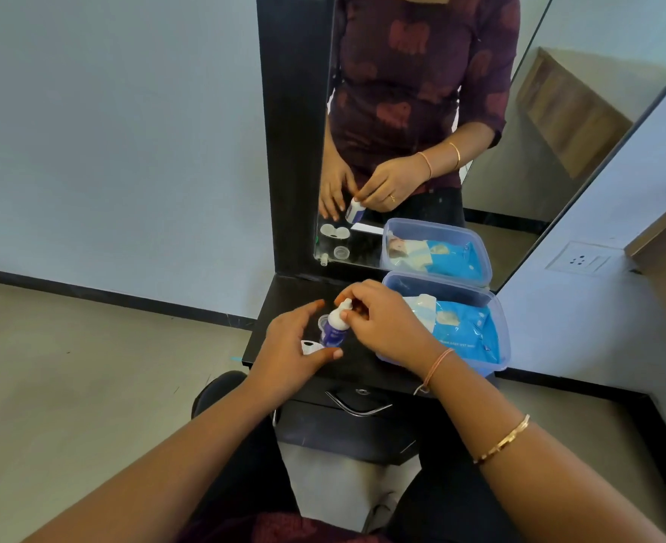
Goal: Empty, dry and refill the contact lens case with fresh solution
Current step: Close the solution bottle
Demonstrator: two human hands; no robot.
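1. My right hand [386, 323] pinches the white top of the solution bottle [333, 333] between thumb and fingertips; the bottle leans, with its nozzle toward 1 o'clock.
2. My left hand [292, 342] lies spread and relaxed at 9 o'clock of the bottle, gripping nothing, with its thumb tip just beside the bottle's base.
3. The white contact lens case [308, 346] sits on the black table [288, 293] at 8 o'clock of the bottle, partly hidden under my left hand.
4. A clear round cap [323, 320] shows at 10 o'clock of the bottle; I cannot tell whether they touch.
5. A plastic box [433, 286] of blue packets stands at 3 o'clock of my right hand, against the mirror [402, 111].
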